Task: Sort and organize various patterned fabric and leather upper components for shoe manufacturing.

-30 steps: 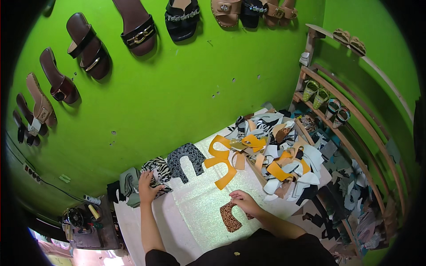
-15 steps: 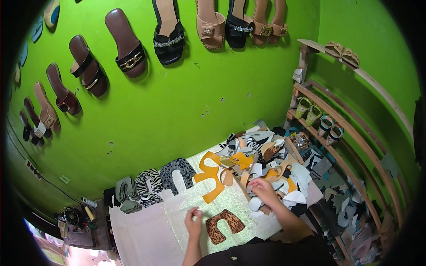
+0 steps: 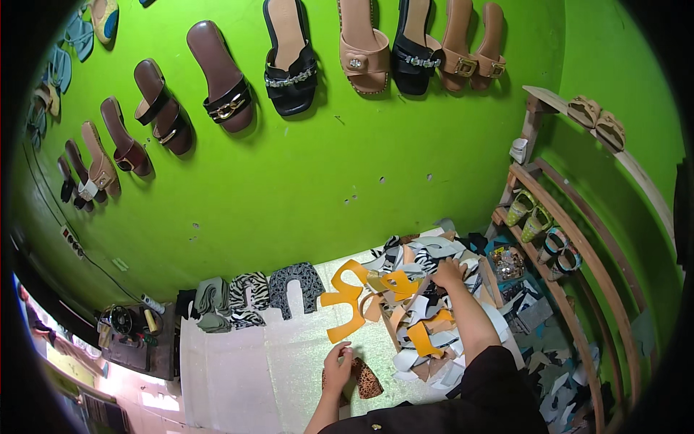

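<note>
My right hand (image 3: 450, 273) reaches into the far part of a heap of cut scraps (image 3: 434, 316), beside zebra-print pieces (image 3: 426, 260). Its fingers are bent down among the scraps, and what they grip is hidden. Over the table's near side, my left hand (image 3: 337, 367) is loosely curled with thumb and fingers apart, holding nothing that I can see. Partly covered by it, a leopard-print sandal upper piece (image 3: 369, 379) lies on the table. Mustard-yellow curved pieces (image 3: 345, 298) rest between the hands, toward the wall.
Stacks of grey-green (image 3: 212, 304), zebra-print (image 3: 249, 291) and dark patterned pieces (image 3: 296, 286) line the table's (image 3: 224, 369) wall side. Sandals (image 3: 290, 79) hang on the green wall. At the right stands a wooden rack (image 3: 578, 210) with shoes; a small machine (image 3: 126, 322) is at the left.
My right hand has moved away from me, deeper into the scrap heap. My left hand has shifted over the leopard-print piece. The view has tilted, and a yellow scrap shows more on the heap.
</note>
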The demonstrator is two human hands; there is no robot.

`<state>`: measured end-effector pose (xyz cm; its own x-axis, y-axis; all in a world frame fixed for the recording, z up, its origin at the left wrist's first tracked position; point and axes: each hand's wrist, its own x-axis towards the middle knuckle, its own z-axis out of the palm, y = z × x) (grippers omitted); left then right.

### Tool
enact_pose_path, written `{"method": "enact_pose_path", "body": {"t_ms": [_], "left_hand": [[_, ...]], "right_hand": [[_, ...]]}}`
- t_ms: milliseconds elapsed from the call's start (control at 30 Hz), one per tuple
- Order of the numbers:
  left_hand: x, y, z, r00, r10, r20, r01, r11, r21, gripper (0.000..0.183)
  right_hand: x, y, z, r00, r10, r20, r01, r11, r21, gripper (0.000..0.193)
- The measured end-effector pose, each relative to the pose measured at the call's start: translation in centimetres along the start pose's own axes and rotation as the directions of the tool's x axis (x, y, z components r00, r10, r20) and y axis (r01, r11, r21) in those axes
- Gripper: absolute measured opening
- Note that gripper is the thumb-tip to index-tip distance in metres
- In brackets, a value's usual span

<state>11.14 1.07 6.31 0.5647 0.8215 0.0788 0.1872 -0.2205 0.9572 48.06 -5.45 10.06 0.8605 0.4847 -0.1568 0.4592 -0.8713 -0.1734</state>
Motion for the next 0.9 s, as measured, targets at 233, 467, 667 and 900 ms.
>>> {"method": "enact_pose_path", "body": {"t_ms": [233, 467, 667, 900], "left_hand": [[-0.1, -0.2, -0.2, 0.995, -0.055, -0.078, 0.050, 0.997, -0.059, 0.019], [-0.4, 3.0, 0.4, 0.999, 0.027, -0.044, -0.028, 0.999, -0.029, 0.019], [-0.2, 8.4, 2.9, 0.978, 0.195, 0.067, -0.191, 0.980, -0.062, 0.020], [-0.4, 9.9, 5.7, 0.914, 0.178, 0.364, 0.049, 0.843, -0.535, 0.058]], "right_hand": [[-2.8, 2.0, -0.3, 0.985, -0.171, -0.035, 0.172, 0.984, 0.035, 0.048], [-9.2, 4.3, -2.7, 0.793, -0.198, -0.576, 0.427, 0.855, 0.294, 0.047], [-15.6, 3.5, -5.2, 0.894, -0.134, -0.428, 0.447, 0.335, 0.829, 0.045], [-25.7, -0.6, -1.8, 0.755, -0.172, -0.632, 0.575, 0.636, 0.514, 0.050]]}}
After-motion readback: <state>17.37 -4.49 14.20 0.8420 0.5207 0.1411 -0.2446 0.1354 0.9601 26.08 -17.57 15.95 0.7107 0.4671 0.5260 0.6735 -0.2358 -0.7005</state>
